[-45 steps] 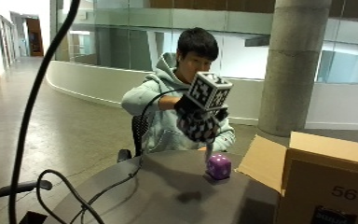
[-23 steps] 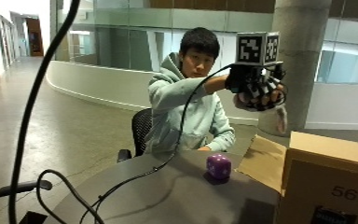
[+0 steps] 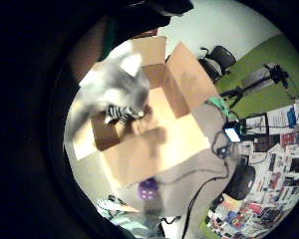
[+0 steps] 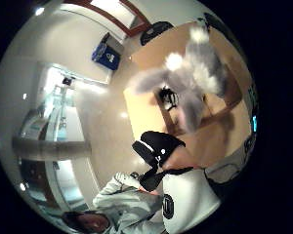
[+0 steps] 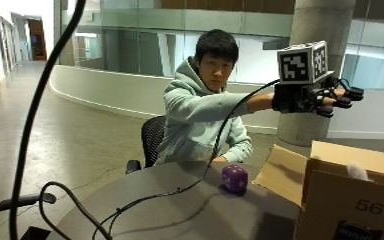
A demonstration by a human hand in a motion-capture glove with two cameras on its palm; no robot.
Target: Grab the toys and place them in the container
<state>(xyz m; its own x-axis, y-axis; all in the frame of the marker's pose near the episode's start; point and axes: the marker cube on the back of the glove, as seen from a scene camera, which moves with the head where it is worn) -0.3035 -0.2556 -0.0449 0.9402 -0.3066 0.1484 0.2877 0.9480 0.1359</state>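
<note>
Hand (image 5: 317, 98) raised high over open cardboard box (image 5: 352, 200), fingers spread, gripping nothing. I read grey plush toy (image 3: 114, 92) as released: seen between palm and box opening, apparently dropping in, white tuft showing at rim. Striped toy (image 3: 120, 113) lies on box floor. Purple toy (image 5: 234, 178) sits on table (image 5: 179, 210) just beside box flap; my next pick.

A thick concrete column (image 5: 325, 55) is standing behind the grey round table (image 5: 179, 210), with a curved low white wall (image 5: 105, 92) and glass panels (image 5: 132, 40) running along the shiny floor (image 5: 65, 145). A corridor is receding at far left.
</note>
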